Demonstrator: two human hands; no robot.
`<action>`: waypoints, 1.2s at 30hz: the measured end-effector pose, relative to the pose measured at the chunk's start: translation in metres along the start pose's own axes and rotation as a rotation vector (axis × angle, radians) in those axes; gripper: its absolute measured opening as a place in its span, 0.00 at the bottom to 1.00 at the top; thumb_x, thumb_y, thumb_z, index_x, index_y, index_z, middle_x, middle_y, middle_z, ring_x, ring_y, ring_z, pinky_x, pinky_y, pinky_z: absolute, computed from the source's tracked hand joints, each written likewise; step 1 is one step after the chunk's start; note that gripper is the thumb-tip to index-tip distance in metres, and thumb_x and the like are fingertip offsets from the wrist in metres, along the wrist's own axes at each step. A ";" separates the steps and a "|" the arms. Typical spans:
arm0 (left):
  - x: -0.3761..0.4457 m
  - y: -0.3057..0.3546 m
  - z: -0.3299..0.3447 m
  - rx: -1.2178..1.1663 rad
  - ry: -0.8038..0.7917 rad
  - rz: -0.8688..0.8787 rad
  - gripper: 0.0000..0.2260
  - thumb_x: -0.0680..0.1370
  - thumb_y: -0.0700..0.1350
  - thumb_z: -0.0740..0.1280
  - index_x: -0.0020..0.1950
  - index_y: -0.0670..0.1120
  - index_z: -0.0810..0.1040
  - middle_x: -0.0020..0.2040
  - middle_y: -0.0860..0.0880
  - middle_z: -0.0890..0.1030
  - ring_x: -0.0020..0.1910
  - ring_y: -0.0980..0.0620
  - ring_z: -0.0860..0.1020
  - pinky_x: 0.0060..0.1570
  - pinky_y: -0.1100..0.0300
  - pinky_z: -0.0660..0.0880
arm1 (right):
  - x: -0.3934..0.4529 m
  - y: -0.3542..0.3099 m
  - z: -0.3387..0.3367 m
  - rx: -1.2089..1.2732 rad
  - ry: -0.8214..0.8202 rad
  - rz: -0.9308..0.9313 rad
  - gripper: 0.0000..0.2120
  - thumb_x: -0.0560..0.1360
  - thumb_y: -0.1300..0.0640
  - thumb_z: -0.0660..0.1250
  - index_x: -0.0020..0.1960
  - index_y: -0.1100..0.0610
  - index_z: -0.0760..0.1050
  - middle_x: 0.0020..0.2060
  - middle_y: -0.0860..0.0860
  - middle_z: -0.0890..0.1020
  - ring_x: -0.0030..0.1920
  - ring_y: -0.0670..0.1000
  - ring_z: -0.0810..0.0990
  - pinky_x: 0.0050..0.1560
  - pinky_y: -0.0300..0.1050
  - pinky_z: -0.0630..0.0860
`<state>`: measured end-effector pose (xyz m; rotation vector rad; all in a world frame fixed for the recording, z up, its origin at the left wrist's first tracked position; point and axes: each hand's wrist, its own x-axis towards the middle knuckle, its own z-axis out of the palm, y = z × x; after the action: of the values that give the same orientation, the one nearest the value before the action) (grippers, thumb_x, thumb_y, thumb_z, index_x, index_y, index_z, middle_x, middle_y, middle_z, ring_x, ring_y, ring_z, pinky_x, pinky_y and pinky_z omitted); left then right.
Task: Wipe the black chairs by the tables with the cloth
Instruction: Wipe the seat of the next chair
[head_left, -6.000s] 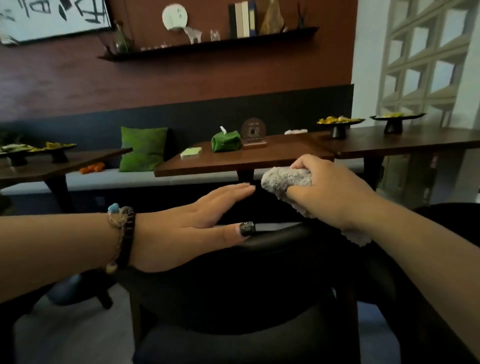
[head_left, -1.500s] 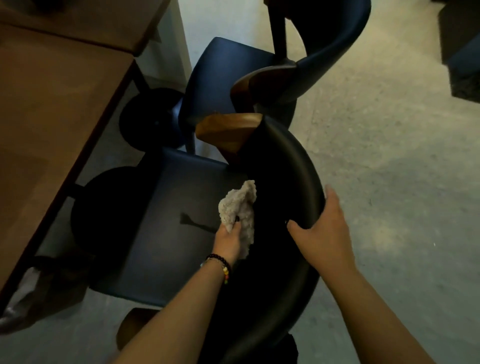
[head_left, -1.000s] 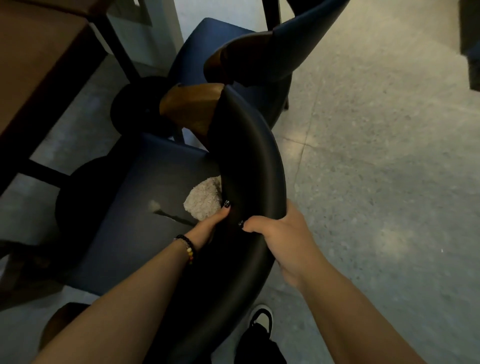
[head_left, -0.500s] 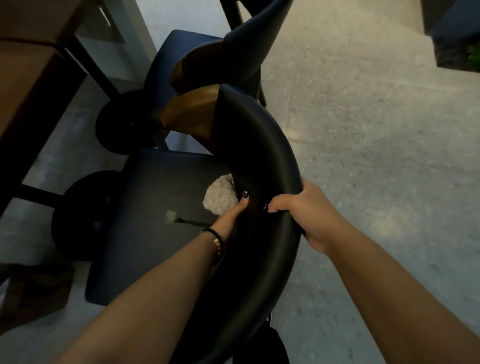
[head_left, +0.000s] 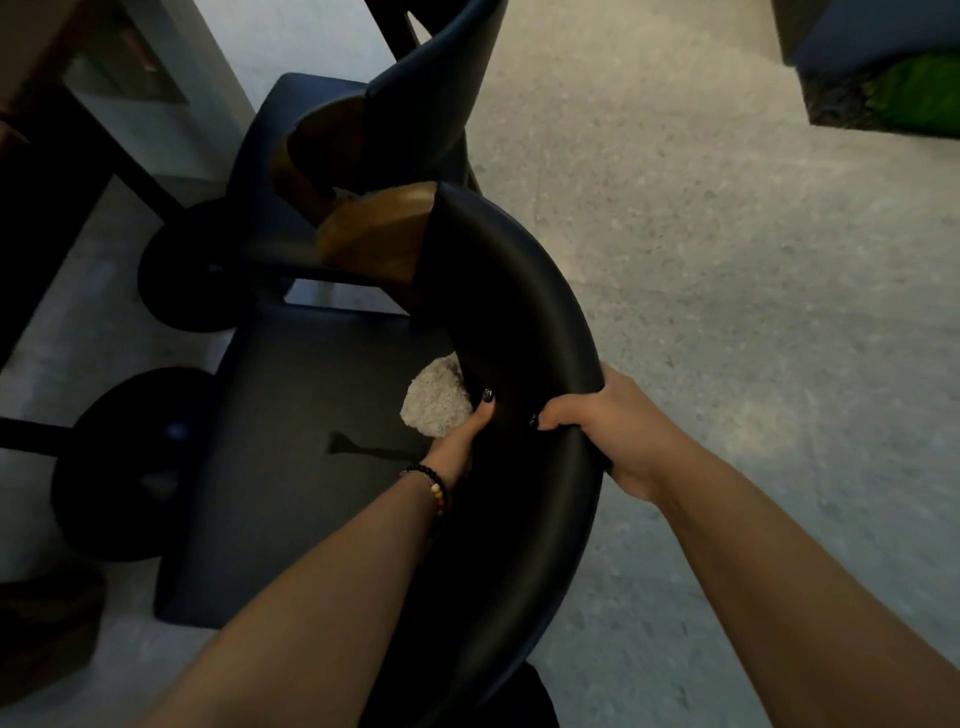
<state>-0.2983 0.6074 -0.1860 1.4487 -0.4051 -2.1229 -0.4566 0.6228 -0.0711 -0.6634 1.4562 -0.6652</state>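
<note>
Both hands stay put: right hand (head_left: 605, 431) grips backrest (head_left: 524, 322), left hand (head_left: 462, 441) holds cloth (head_left: 434, 405).

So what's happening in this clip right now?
A person is wiping a black chair by a table. The left hand holds a pale cloth low against the inner side of the curved backrest, just above the seat. The right hand grips the backrest's top edge, seemingly to steady it. A second dark chair stands just beyond.
</note>
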 end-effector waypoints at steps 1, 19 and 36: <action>0.002 -0.002 0.002 0.002 -0.006 0.000 0.26 0.77 0.55 0.65 0.72 0.45 0.69 0.66 0.42 0.76 0.63 0.42 0.76 0.65 0.46 0.71 | 0.000 0.002 -0.003 0.005 -0.003 0.006 0.23 0.66 0.69 0.71 0.57 0.52 0.77 0.49 0.56 0.84 0.48 0.57 0.84 0.49 0.54 0.83; -0.023 0.053 -0.067 0.161 0.211 0.198 0.13 0.80 0.47 0.64 0.65 0.47 0.75 0.60 0.46 0.80 0.57 0.46 0.79 0.54 0.54 0.77 | -0.015 -0.011 0.029 -0.688 0.571 -0.454 0.41 0.71 0.53 0.73 0.77 0.53 0.56 0.74 0.51 0.62 0.74 0.50 0.62 0.69 0.37 0.57; -0.098 0.120 -0.254 0.271 -0.101 0.232 0.15 0.76 0.33 0.65 0.58 0.47 0.78 0.53 0.47 0.84 0.54 0.48 0.82 0.46 0.58 0.79 | 0.059 0.055 0.263 0.557 -0.101 0.280 0.29 0.65 0.59 0.75 0.66 0.58 0.75 0.57 0.58 0.83 0.57 0.59 0.82 0.59 0.58 0.77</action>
<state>-0.0052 0.5794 -0.1441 1.3628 -0.8846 -2.0154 -0.1933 0.6162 -0.1488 -0.0571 1.1655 -0.7592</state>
